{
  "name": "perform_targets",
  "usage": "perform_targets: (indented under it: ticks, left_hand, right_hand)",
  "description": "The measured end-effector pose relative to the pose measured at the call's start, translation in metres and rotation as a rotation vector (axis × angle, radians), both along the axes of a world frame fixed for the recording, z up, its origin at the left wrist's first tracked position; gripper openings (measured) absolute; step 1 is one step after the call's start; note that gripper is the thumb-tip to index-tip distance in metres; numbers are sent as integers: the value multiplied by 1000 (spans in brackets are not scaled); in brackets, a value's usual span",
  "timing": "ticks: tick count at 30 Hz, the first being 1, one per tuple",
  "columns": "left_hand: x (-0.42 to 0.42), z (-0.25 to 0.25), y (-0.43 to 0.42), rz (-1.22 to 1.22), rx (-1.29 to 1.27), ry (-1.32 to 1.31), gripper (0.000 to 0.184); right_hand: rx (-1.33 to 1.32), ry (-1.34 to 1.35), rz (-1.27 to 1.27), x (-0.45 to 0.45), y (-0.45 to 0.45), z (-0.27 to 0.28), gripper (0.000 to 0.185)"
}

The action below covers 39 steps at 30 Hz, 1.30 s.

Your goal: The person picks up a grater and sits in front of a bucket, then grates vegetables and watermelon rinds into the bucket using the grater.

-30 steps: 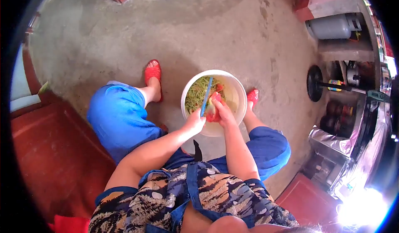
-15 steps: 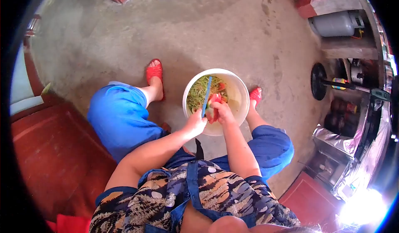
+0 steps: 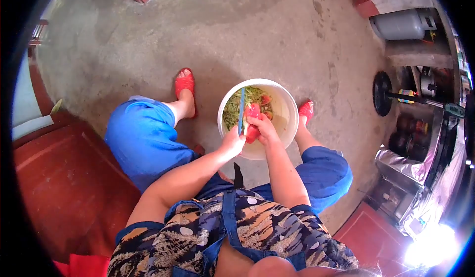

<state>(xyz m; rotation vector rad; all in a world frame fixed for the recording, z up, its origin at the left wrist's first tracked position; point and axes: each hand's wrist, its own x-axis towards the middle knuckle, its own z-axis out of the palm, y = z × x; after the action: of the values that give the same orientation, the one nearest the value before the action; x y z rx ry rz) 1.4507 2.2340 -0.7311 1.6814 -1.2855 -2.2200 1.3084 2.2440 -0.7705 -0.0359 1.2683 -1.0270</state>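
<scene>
My left hand (image 3: 232,142) is closed around the lower end of a long, thin blue tool (image 3: 242,110), perhaps a knife, that points away from my body. Beside it, my right hand (image 3: 263,128) grips a red piece with pale parts (image 3: 252,134), which looks like fruit. The tool lies just left of this piece, close to or against it. Both hands are over the near side of a round white bucket (image 3: 288,96). Inside the bucket are green and yellowish shreds (image 3: 231,111) and some red pieces (image 3: 266,99).
My feet in red sandals (image 3: 184,83) flank the bucket on the concrete floor (image 3: 148,39). A reddish-brown surface (image 3: 69,193) is at the left. On the right are a grey gas cylinder (image 3: 403,24), a black round base with a pole (image 3: 382,93) and shelves with pots.
The blue tool has swung from slanting right to nearly straight ahead. The red piece has turned in my right hand. The view has shifted slightly.
</scene>
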Motion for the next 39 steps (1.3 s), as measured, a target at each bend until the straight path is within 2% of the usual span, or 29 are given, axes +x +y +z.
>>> perform_targets:
  ticks: [2, 4, 9, 12, 14, 15, 20, 22, 24, 25, 26, 29, 30, 33, 35, 36, 38, 39]
  left_hand:
    - [-1, 10, -2, 12, 6, -23, 32]
    - [-1, 15, -2, 18, 15, -43, 34]
    - [0, 16, -5, 22, 72, -34, 36]
    - [1, 10, -5, 28, 147, -9, 33]
    - [0, 16, -8, 28, 125, -10, 31]
    - [2, 19, -8, 29, 107, -15, 28]
    - [1, 17, -4, -44, 41, -41, 24]
    - [3, 15, -6, -38, 59, -24, 23]
    - [4, 14, -8, -22, 100, 9, 27]
    - [4, 13, -7, -21, 102, 11, 27]
    - [4, 11, -6, 15, 129, 32, 31]
    - [6, 11, -5, 63, 138, 52, 38]
    - [7, 12, -6, 77, 124, 54, 41]
    - [10, 16, -9, 156, 143, 75, 42]
    - [10, 17, -10, 132, 141, 69, 42]
    - [9, 17, -10, 120, 134, 69, 43]
    - [9, 23, -13, 131, 166, 66, 43]
    - [9, 27, -15, 144, 190, 62, 43]
  right_hand:
    - [-3, -18, -19, 4, -3, -2, 34]
    - [18, 135, 9, 8, -2, -8, 35]
    - [24, 56, -5, 11, 3, -6, 43]
    - [-15, 51, 59, 9, 0, 11, 47]
    - [-20, 43, 218, 2, -4, 13, 52]
    - [-23, 37, 219, 1, -7, 15, 52]
    - [3, 198, 330, -12, -15, 7, 55]
    - [-27, 162, 318, -14, -12, 2, 54]
    - [-14, 262, 240, -17, -6, -6, 48]
    - [-38, 288, 133, -14, -6, -8, 39]
    - [-36, 290, 135, -16, -5, -16, 39]
    - [-36, -101, -39, -24, 0, -52, 24]
    - [-36, -101, -41, -25, 1, -62, 24]
    - [141, 1, -159, -25, 0, -70, 35]
    - [330, 216, -52, -24, -17, -40, 41]
    - [337, 217, -56, -26, -15, -55, 41]
    - [242, 484, 30, -28, -9, -87, 48]
    - [243, 483, 28, -29, -3, -93, 48]
